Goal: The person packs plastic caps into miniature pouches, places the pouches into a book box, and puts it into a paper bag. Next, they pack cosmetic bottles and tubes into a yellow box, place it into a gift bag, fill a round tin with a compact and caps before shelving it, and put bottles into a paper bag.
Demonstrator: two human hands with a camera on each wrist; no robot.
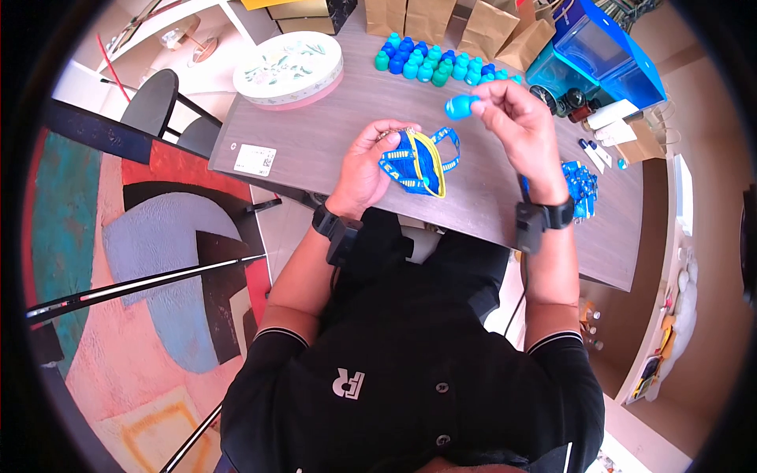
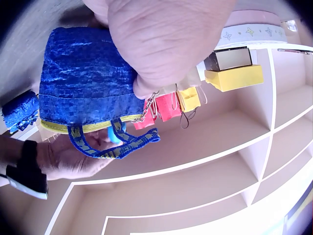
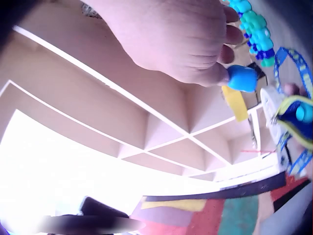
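Observation:
In the head view my left hand (image 1: pixel 364 167) grips a small blue bag (image 1: pixel 404 167) by its side, over the front of the table. The bag has yellow trim along its unzipped mouth and patterned blue handles (image 1: pixel 450 142). Through that mouth, a light-blue rounded thing (image 3: pixel 305 113) shows inside in the right wrist view. My right hand (image 1: pixel 520 126) pinches a small bright-blue bottle-shaped piece (image 1: pixel 459 106) between thumb and fingers, above and to the right of the bag. The left wrist view shows the bag's woven blue side (image 2: pixel 88 73).
Rows of small blue, teal and green bottle-shaped pieces (image 1: pixel 426 72) stand at the back. A round floral box (image 1: pixel 289 67) sits left of them, paper bags (image 1: pixel 485 35) behind. On the right are a blue clear-sided bin (image 1: pixel 579 67) and a pile of blue bags (image 1: pixel 582 189).

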